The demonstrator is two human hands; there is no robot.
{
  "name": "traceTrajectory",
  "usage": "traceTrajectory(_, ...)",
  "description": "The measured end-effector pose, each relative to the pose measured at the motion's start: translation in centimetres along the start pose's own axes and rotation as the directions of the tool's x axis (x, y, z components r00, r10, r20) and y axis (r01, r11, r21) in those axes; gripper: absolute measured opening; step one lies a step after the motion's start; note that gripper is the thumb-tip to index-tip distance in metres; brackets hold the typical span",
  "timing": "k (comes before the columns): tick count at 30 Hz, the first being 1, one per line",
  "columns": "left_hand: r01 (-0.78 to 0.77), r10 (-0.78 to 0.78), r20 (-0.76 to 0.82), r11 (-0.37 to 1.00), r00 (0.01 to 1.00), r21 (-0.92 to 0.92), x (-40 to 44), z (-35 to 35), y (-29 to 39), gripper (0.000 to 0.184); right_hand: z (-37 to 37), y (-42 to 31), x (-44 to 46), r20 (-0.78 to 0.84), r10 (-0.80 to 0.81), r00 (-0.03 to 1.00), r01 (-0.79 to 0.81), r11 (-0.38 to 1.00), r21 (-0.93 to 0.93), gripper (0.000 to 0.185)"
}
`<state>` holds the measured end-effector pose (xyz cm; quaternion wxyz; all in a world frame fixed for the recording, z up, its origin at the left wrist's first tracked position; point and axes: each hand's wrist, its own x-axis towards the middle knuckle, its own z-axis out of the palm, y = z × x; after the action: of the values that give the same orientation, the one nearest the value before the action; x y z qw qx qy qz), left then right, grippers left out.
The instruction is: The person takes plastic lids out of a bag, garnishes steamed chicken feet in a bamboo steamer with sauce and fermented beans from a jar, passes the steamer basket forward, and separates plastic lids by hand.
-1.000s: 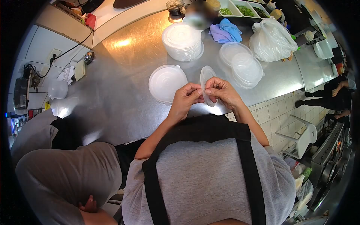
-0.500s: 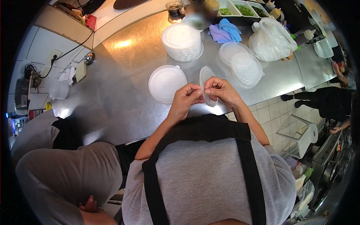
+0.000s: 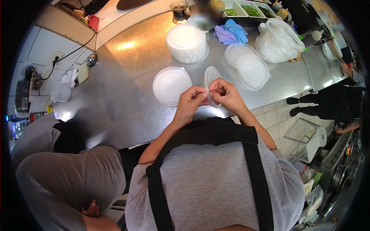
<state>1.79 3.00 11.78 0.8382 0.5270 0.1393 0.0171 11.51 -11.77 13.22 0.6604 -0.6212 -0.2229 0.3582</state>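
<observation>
My left hand (image 3: 191,103) and my right hand (image 3: 228,97) both pinch a translucent round plastic lid (image 3: 211,76) between them. The lid is held on edge above the front of the steel table, and fingers cover its lower part. Left of it lies a low pile of white round lids (image 3: 172,85), close to my left hand but apart from the lid I hold. A taller stack of similar lids (image 3: 187,43) stands behind. To the right, clear round lids (image 3: 252,71) overlap loosely on the table.
Behind are blue and purple cloths (image 3: 231,32), a white plastic bag (image 3: 279,41) and trays of chopped greens (image 3: 250,10). A seated person's leg (image 3: 73,173) is on my left. At right are a white chair (image 3: 313,142), another person (image 3: 327,104) and a stove (image 3: 335,169).
The lid in my hands has shifted slightly up and left, and my right fingers have curled more around its edge. The person at the far right has moved their legs and arms.
</observation>
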Motion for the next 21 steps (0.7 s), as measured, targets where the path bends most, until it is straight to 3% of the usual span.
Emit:
traceTrajectory(4,-0.089,0.091,-0.013,0.991,0.996,0.101,0.0,0.4,-0.1,0.012,0.9,-0.6,-0.3,-0.107,-0.072,0.992,0.055,0.987,-0.151,0.013)
traceTrajectory(10,-0.163,0.169,-0.022,0.972,0.985,0.171,0.1,1.0,-0.3,0.011,1.9,-1.0,-0.4,-0.231,-0.136,0.963,0.085,0.972,-0.218,0.010)
traceTrajectory(16,-0.191,0.199,-0.014,0.953,0.980,0.236,0.1,1.6,0.0,0.009,2.0,-1.2,-0.3,-0.248,-0.188,0.950,0.116,0.953,-0.279,0.002)
traceTrajectory(21,-0.167,0.181,-0.017,0.936,0.983,0.309,0.0,1.9,0.7,0.010,1.6,-1.5,-0.2,-0.224,-0.183,0.957,0.119,0.956,-0.269,0.009)
